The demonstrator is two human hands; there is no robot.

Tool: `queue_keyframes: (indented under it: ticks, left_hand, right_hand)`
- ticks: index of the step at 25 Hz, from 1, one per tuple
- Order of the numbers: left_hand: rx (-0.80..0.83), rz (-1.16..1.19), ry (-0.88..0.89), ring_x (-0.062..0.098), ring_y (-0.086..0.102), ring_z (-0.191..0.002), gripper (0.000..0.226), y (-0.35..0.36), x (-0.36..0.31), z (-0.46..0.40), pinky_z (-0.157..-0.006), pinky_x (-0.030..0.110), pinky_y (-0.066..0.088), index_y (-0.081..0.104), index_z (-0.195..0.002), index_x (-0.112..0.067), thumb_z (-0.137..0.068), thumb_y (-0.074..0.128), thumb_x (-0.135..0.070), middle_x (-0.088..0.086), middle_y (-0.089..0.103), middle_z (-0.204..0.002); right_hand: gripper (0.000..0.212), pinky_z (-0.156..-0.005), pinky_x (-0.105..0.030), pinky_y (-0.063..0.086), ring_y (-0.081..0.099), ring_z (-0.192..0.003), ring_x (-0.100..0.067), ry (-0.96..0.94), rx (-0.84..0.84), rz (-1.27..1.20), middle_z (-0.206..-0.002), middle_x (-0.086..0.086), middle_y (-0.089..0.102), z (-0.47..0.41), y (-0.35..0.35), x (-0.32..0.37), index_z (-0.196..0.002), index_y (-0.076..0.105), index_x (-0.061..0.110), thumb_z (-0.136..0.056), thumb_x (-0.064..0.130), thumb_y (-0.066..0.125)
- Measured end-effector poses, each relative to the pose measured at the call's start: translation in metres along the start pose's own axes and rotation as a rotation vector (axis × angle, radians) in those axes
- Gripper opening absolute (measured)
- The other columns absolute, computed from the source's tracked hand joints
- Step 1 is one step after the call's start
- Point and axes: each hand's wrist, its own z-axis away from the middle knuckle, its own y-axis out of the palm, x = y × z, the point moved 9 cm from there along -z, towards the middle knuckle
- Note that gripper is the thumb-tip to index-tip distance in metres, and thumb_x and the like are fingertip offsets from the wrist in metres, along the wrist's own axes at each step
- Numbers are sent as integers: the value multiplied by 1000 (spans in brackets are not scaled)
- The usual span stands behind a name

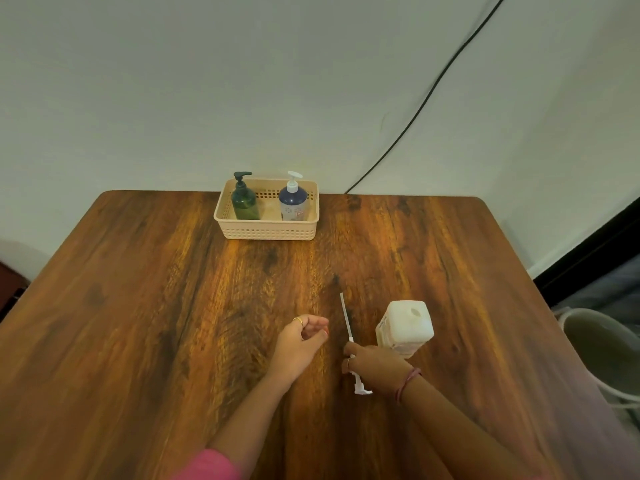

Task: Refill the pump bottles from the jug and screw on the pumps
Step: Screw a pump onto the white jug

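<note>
Head view: right hand (372, 370) is gripping a white pump (349, 344) beside the open white bottle (403, 329) on the worktop (173, 306); left hand (301, 341) is hovering, loosely curled, holding nothing.

Beige basket (266, 233) at wooden table's (138, 306) far edge; black cable (429, 95) across white wall (173, 81).

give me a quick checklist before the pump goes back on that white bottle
1. Pump in grip: ok, right hand holds it at the collar.
2. White bottle upright, neck open: ok.
3. Bottle steadied: not ok, left hand holds nothing.
4. Dip tube aimed at the neck: not ok, it points away, beside the bottle.
5. Fill level: cannot tell.
6. Basket bottles capped: ok, both carry pumps.
</note>
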Motion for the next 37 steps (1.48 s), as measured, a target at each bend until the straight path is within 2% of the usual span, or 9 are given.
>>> queue_keyframes:
  ticks: [3, 6, 11, 16, 19, 22, 24, 29, 37]
  left_hand:
    - [35, -2, -8, -1, 60, -92, 16, 10, -3, 0, -72, 13, 44, 66, -102, -25, -89, 62, -16, -12, 67, -97]
    - [-3, 9, 9, 3, 61, -91, 17, 5, -9, -3, -71, 13, 43, 66, -101, -24, -88, 62, -14, -10, 67, -97]
    - [-161, 59, -21, 7, 59, -82, 28, -10, -8, -13, -62, 16, 44, 61, -111, -20, -87, 61, -7, -4, 64, -102]
    - [112, -146, -26, 7, 56, -97, 63, 44, -16, -16, -73, 16, 49, 47, -132, -15, -76, 74, -9, -5, 57, -113]
    - [242, -321, 55, 16, 45, -128, 93, 91, -35, -12, -100, 29, 45, 30, -146, -16, -70, 82, -25, 1, 43, -144]
    - [324, -282, 83, 20, 28, -142, 115, 121, -54, -12, -114, 37, 29, 11, -152, -15, -66, 86, -28, 1, 28, -155]
    - [372, -239, 99, 20, 30, -140, 118, 133, -61, -15, -115, 40, 29, 7, -152, -14, -66, 87, -24, 2, 30, -152]
    - [307, -192, 106, 19, 46, -127, 91, 135, -60, -22, -104, 42, 45, 34, -142, -17, -67, 85, -12, 3, 50, -135]
    - [61, 48, 24, 16, 52, -113, 85, 82, -57, -34, -89, 35, 53, 44, -128, -23, -57, 90, -17, -3, 56, -120]
  right_hand:
    - [39, -92, -35, 49, 55, -112, -28, -3, -40, -106, -138, -9, 45, 5, -2, -7, -126, 57, 12, -90, -1, 54]
    - [33, -94, -31, 46, 54, -113, -22, 88, -201, -470, -127, -8, 55, 20, -37, -22, -118, 63, 12, -89, 1, 51]
    - [32, -75, -7, 45, 61, -90, 11, 54, -495, -922, -98, 21, 65, 71, -119, -42, -110, 62, 24, -84, 6, 66]
    - [31, -75, -20, 54, 70, -92, -8, 125, -780, -1185, -99, 7, 73, 119, -158, -85, -119, 59, 24, -90, 13, 63]
    - [31, -78, -27, 57, 70, -90, -13, 261, -984, -1335, -96, 6, 73, 141, -163, -123, -122, 57, 13, -91, 18, 61]
    - [36, -81, -32, 57, 71, -88, -18, 338, -1061, -1346, -95, -2, 74, 154, -166, -147, -126, 55, 9, -92, 20, 60]
    - [37, -80, -33, 58, 71, -86, -19, 352, -1086, -1336, -95, -6, 73, 158, -168, -153, -126, 55, 10, -92, 21, 60]
    - [33, -67, -19, 56, 70, -76, -10, 363, -1171, -1279, -86, 0, 73, 171, -177, -153, -121, 58, 14, -90, 25, 63]
    - [37, -72, -27, 58, 71, -81, -20, 343, -1331, -1245, -86, -2, 74, 186, -217, -146, -114, 62, 24, -83, 45, 65]
